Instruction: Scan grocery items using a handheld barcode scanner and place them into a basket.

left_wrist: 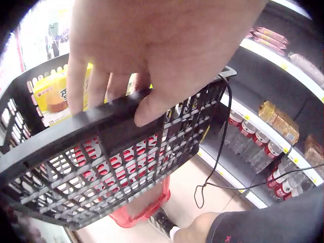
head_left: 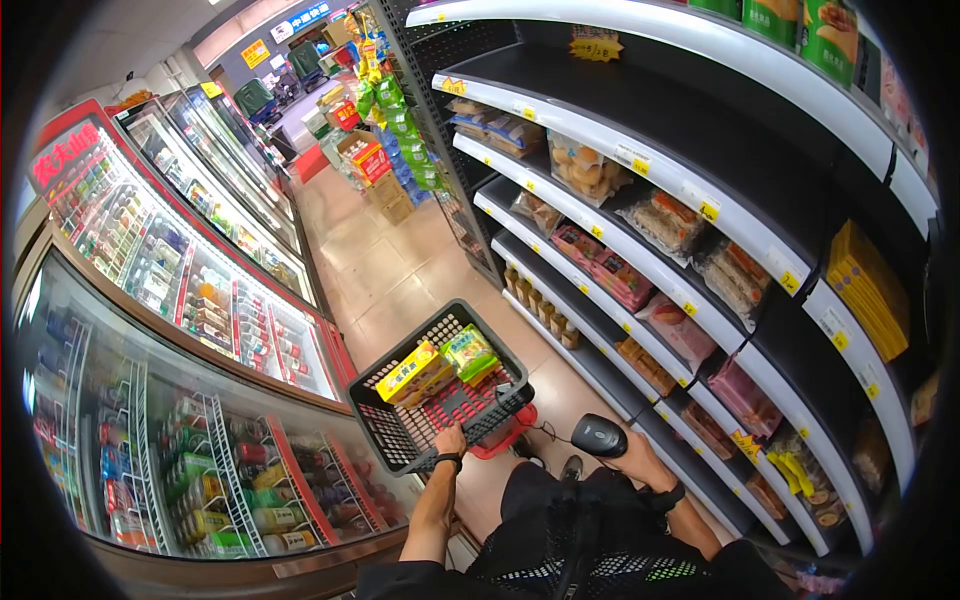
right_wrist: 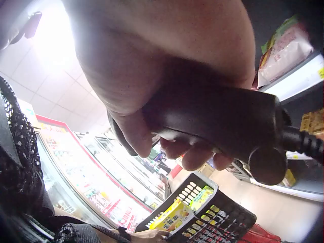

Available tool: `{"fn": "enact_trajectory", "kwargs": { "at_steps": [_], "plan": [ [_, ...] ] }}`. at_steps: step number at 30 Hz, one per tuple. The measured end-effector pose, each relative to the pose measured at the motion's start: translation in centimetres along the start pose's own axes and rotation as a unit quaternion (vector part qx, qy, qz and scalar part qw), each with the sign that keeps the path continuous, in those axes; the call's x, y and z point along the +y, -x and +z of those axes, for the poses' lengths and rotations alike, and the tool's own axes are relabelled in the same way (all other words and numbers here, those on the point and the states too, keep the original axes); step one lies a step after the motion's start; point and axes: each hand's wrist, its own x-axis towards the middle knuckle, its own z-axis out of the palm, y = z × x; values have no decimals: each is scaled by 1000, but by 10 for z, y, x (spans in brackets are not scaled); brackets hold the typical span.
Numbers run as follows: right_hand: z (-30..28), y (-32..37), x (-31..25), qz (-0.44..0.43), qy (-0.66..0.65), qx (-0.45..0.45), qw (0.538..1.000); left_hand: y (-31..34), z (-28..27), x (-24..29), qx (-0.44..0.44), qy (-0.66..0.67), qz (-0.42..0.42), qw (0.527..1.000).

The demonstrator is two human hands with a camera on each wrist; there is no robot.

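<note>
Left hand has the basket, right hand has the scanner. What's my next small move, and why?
I'd probably bring the scanner a little toward the yellow box. The right hand already holds the scanner, outside the basket; the left hand grips the basket's rim, which should help steady it, and the box's printed side shows from above.

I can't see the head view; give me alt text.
A person's left hand grips a black basket holding a yellow box and a green packet; the right hand holds a scanner-like device. Glass-fronted coolers line the left, shelves of packaged food the right.
</note>
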Motion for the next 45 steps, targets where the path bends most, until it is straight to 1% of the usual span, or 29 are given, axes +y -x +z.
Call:
{"fn": "enact_trajectory", "kwargs": {
  "at_steps": [2,5,9,10,11,13,14,16,20,22,25,28,32,34,35,37,41,44,45],
  "plan": [
    [0,0,1,2,-2,0,1000,3,-9,4,-12,-13,33,999],
    [1,0,3,2,1,5,1000,5,-7,7,-5,-21,39,999],
    [0,2,-5,11,11,7,1000,1,6,2,-21,-34,39,998],
    [0,3,-8,10,7,7,1000,3,8,2,4,-26,47,999],
    [0,3,-10,10,7,7,1000,2,9,1,4,-26,46,999],
    [1,3,-11,0,14,7,1000,0,10,-2,-13,-33,66,997],
    [2,4,-10,1,13,7,1000,1,10,-3,-14,-34,66,997],
    [2,3,-9,12,17,-7,1000,1,10,-1,-25,-49,93,994],
    [5,3,-9,12,7,-4,1000,4,14,-1,-19,-60,92,994],
    [6,3,-13,6,21,-9,1000,7,18,-4,0,-59,109,992],
    [6,3,-20,16,33,-11,999,8,23,-5,5,-71,121,990],
    [9,1,-12,20,29,-32,999,9,27,-4,4,-79,116,990],
    [10,1,-10,15,28,-33,999,12,29,0,19,-104,107,989],
    [10,1,-12,9,28,-32,999,11,25,1,-9,-75,86,993],
    [10,2,-13,10,27,-32,999,13,23,1,-10,-75,86,993],
    [8,2,-16,26,30,-40,998,16,17,3,-6,-17,80,997],
    [8,1,-16,8,39,-31,999,20,22,0,25,-5,82,996],
    [10,1,-12,0,22,-31,999,21,21,1,5,2,78,997],
    [11,1,-8,11,28,-37,999,21,20,3,-18,-13,74,997]
  ]
}}
